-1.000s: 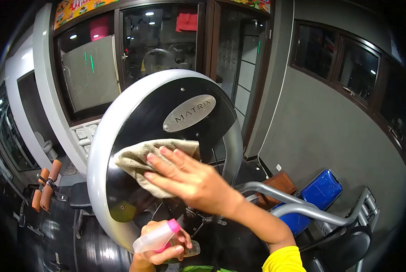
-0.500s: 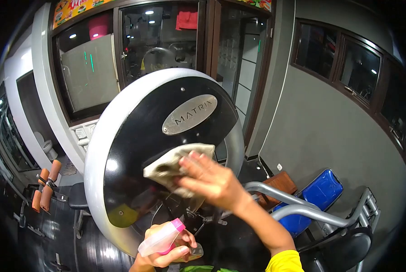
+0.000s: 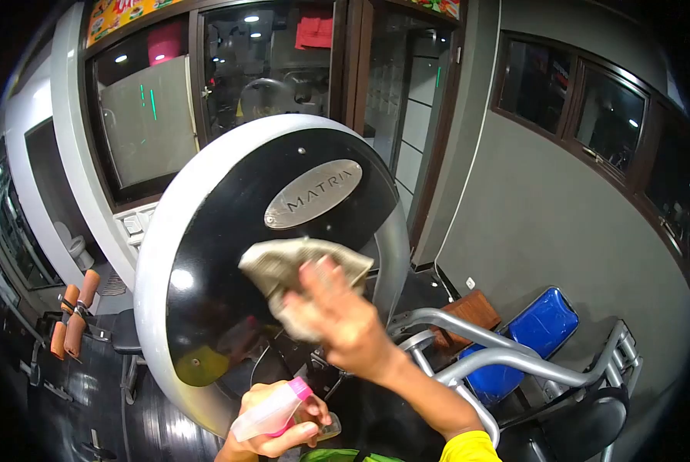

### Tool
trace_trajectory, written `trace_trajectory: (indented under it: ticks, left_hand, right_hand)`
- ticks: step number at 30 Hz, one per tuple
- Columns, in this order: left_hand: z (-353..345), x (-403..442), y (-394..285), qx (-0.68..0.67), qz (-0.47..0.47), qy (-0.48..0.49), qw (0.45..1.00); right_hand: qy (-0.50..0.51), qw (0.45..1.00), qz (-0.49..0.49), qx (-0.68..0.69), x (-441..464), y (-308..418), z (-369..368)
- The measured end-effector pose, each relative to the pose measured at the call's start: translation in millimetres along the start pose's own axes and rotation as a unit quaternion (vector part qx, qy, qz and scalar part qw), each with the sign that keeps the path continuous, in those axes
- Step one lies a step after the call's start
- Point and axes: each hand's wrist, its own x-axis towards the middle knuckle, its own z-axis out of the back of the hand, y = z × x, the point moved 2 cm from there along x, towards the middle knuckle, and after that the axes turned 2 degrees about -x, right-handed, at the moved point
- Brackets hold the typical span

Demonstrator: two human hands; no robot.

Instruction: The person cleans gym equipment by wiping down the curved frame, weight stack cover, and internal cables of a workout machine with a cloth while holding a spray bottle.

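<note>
Head view: our left hand (image 3: 282, 442) was wrapped round a spray bottle (image 3: 270, 416), low in front. Apart from it, our right hand (image 3: 347, 319) lay over a cloth (image 3: 278, 267) against the black panel (image 3: 222, 231), below the badge (image 3: 314, 194); blur kept us from telling whether it pinched the cloth. We judged the cloth could snag if it slipped past the panel's lower edge, or the bottle could knock the rim (image 3: 154, 262) if lifted carelessly. Glass doors (image 3: 272, 58) stood beyond.
</note>
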Motion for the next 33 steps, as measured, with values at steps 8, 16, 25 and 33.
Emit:
trace_trajectory:
  ticks: [8,16,25,33]
  left_hand:
    - [0.6,-13.2,6.8,-0.082,0.006,-0.053,0.995]
    - [6.5,-10.3,10.3,-0.044,-0.028,-0.043,0.998]
    - [6.5,0.5,2.9,0.014,-0.01,0.02,1.0]
    - [6.2,-0.9,5.2,0.04,-0.032,0.028,0.998]
  right_hand:
    - [-0.106,0.987,0.017,-0.116,-5.0,-125.8,26.9]
    - [0.019,0.935,-0.353,-0.024,-58.3,-262.1,7.6]
    - [-0.115,0.915,-0.372,0.104,17.5,-227.1,18.7]
    - [0.013,0.997,0.009,0.07,59.2,-37.9,32.9]
